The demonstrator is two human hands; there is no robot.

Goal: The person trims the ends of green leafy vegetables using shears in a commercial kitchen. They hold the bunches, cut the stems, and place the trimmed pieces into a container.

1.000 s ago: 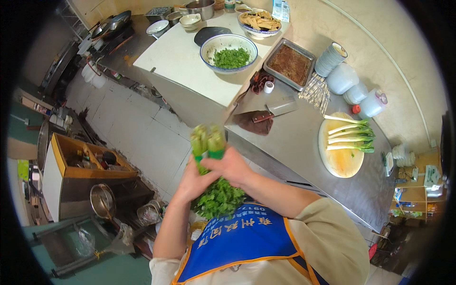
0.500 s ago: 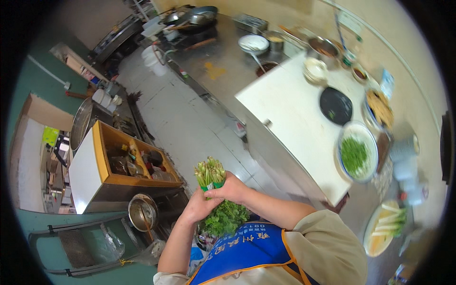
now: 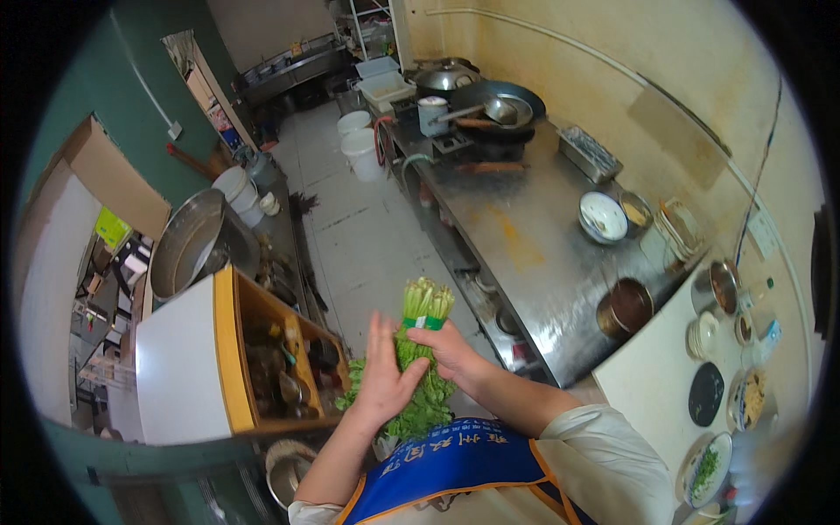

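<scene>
One leafy bunch in the right hand, one green band

The left hand was held open, its fingers extended and blurred, its thumb spread toward the right hand, which was curled tight. The left forearm was angled steeply; the right forearm was slanted inward.

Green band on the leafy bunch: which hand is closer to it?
Right: the right hand holds the bunch right by the green band; the left hand, open, is farther off, leftward.
</scene>
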